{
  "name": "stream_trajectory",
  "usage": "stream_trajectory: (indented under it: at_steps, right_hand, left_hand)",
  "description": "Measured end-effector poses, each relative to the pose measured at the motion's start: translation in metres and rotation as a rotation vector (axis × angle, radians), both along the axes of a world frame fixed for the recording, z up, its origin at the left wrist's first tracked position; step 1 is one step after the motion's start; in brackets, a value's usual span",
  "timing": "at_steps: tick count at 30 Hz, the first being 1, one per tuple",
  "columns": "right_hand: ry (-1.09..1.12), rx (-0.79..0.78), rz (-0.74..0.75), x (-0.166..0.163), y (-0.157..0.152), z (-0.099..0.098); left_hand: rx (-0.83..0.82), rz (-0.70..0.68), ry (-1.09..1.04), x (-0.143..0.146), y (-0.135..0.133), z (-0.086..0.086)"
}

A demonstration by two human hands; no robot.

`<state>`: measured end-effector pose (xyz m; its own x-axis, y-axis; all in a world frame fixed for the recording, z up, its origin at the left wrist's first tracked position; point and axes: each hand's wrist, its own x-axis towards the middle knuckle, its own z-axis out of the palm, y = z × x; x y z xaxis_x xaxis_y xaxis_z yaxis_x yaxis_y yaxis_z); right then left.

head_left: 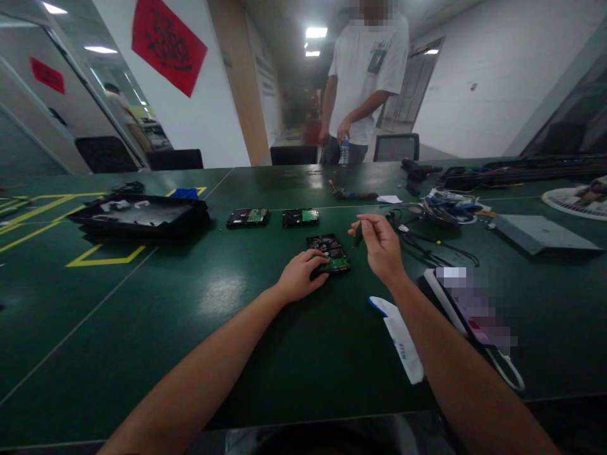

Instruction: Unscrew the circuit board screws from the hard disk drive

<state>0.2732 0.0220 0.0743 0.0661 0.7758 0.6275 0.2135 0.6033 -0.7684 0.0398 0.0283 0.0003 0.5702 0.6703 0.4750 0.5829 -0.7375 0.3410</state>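
A hard drive (327, 243) lies on the green tabletop with its green circuit board facing up. My left hand (303, 273) holds it at the left and near side, fingers over the board and thumb at the near edge. In my right hand (379, 246) is a small screwdriver (358, 234) with a dark green handle, pinched between thumb and fingers. Its thin shaft points down, just right of the drive and apart from it. Farther back lie two more hard drives, one on the left (247, 218) and one nearer the middle (300, 217).
On the left stands a black tray (137, 212). To the right are black cables (427, 249), a bundle of wires (450, 207), a flat metal box (545, 234) and a phone (474, 303). A white-and-blue packet (401, 341) lies beside my right forearm. Across the table stands a person (365, 76) holding a bottle.
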Motion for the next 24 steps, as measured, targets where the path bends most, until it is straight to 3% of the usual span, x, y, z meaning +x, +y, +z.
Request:
stream_trajectory:
  at_steps: [5, 11, 24]
  right_hand:
    - [0.071, -0.063, 0.060, -0.001, 0.009, -0.005]
    - [0.295, -0.204, 0.270, -0.004, 0.012, -0.005]
    - [0.425, -0.233, 0.300, -0.002, 0.013, -0.008]
  left_hand:
    - [0.000, -0.001, -0.007, 0.000, 0.000, -0.001]
    - [-0.008, -0.006, -0.020, -0.001, -0.001, 0.002]
    - [-0.050, 0.031, -0.061, -0.001, -0.002, 0.001]
